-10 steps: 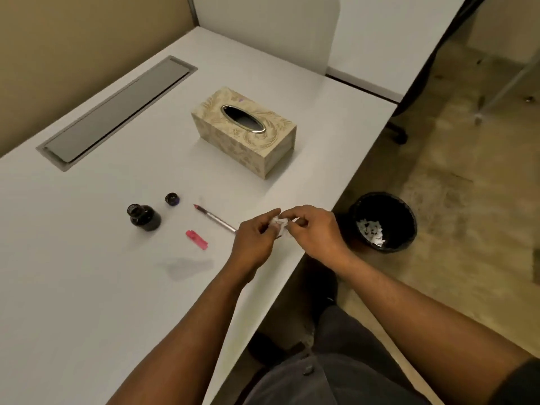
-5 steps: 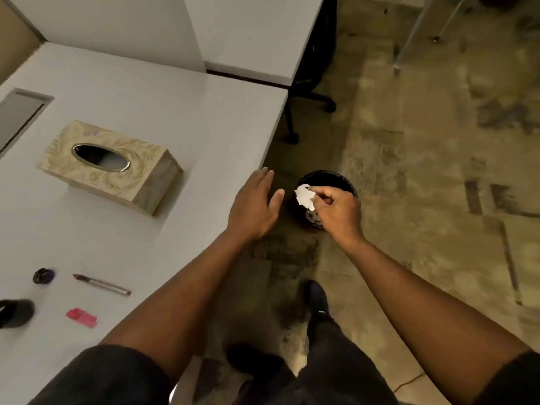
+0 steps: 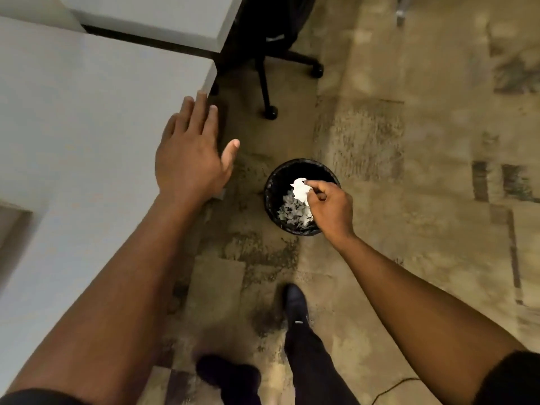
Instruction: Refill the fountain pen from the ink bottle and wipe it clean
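Observation:
My right hand (image 3: 330, 207) pinches a crumpled white tissue (image 3: 300, 189) directly above the black waste bin (image 3: 273, 182) on the floor. Several other crumpled tissues lie inside the bin. My left hand (image 3: 190, 153) is open, fingers spread, hovering over the right edge of the white desk (image 3: 73, 118). The fountain pen, the ink bottle and the tissue box are out of the view.
A second white desk (image 3: 163, 16) adjoins at the back. A black office chair base with castors (image 3: 271, 83) stands behind the bin. My legs and dark shoes (image 3: 295, 302) are on the worn floor below.
The view has swung right and down, off the desk items. My right hand has carried the tissue out over the bin. My left hand has let go of it and opened.

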The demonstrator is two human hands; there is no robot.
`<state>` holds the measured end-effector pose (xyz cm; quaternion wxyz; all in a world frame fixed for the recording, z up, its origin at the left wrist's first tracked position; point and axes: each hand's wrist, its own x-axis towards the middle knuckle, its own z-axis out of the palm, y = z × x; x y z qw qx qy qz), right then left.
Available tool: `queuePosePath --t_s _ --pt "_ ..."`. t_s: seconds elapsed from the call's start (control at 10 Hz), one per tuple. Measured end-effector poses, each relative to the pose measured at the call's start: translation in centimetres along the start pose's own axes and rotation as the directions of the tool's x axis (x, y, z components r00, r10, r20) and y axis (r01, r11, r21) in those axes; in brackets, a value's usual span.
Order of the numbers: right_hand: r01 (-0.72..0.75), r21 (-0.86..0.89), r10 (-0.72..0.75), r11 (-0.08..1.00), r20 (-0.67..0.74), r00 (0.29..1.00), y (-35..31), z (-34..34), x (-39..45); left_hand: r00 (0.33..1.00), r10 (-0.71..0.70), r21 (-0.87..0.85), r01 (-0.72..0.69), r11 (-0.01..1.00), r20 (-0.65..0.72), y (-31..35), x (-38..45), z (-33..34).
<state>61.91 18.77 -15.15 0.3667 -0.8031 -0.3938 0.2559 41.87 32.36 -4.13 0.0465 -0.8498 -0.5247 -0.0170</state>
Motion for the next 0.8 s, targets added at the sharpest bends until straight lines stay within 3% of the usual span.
queuePosePath --t_s 0.1,0.4,0.5,0.8 --pt "-0.015 -0.027 0.015 1.0 0.029 0.999 3.0 1.6 2.0 1.0 0.008 0.117 -0.005 0.993 -0.023 0.2 0.0 0.8" --pt "-0.076 -0.133 0.091 0.988 0.116 0.989 10.6 6.1 6.2 0.993 0.041 0.127 -0.026 0.992 -0.114 -0.3 0.4 2.4" --pt "-0.091 -0.143 0.111 0.986 0.136 0.984 12.4 7.0 7.2 0.991 0.051 0.061 -0.043 0.997 -0.126 -1.0 0.7 3.2" --pt "-0.105 -0.253 0.152 0.962 0.174 0.973 13.4 7.5 7.2 0.995 0.052 0.032 -0.05 0.998 -0.084 -1.1 0.6 2.6"
